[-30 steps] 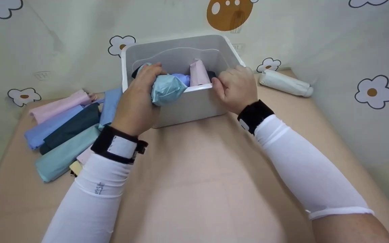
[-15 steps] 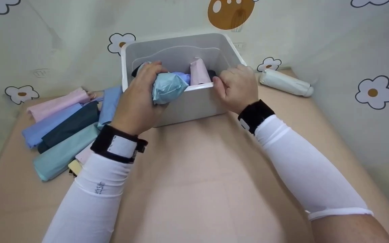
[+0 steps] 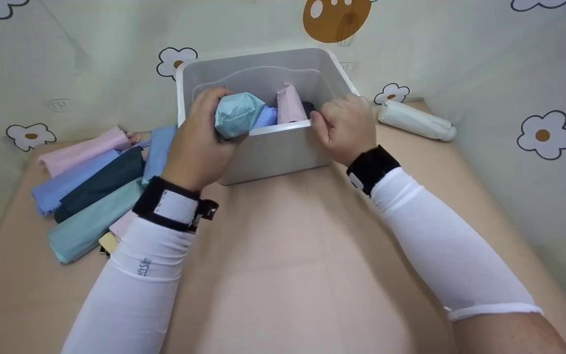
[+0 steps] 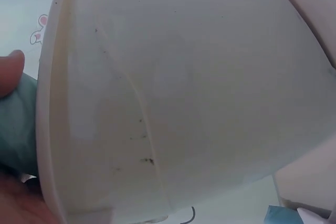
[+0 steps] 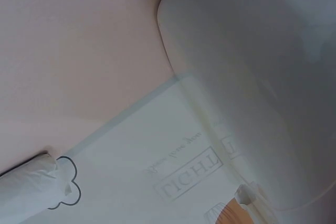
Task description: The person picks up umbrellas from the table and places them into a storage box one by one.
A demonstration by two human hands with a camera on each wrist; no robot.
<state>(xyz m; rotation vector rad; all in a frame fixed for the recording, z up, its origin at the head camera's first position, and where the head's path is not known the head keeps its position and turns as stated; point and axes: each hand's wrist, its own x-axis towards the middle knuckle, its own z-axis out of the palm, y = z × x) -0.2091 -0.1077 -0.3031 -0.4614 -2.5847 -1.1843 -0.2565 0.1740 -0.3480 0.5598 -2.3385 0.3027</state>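
Note:
My left hand (image 3: 199,135) grips a teal folded umbrella (image 3: 239,115), its crinkled end facing me, over the front left rim of a light grey bin (image 3: 273,155). In the left wrist view, the umbrella (image 4: 18,124) shows at the left edge, between thumb and fingers, beyond the bin's rim (image 4: 46,103). My right hand (image 3: 347,129) holds the bin's front right corner, fingers curled over the rim. A pink bundle (image 3: 290,104) stands inside, beside a blue one (image 3: 266,118) and something dark. The right wrist view shows the bin's outer wall (image 5: 247,77), not the hand.
Several rolled umbrellas lie piled left of the bin, among them a pink one (image 3: 84,151), a dark green one (image 3: 101,182) and a teal one (image 3: 94,221). A white one (image 3: 415,120) lies right of the bin. A patterned wall (image 3: 484,59) rises behind.
My left hand has raised the teal umbrella and drawn it slightly left, from in front of the bin's wall to over its rim. My right hand stays on the corner.

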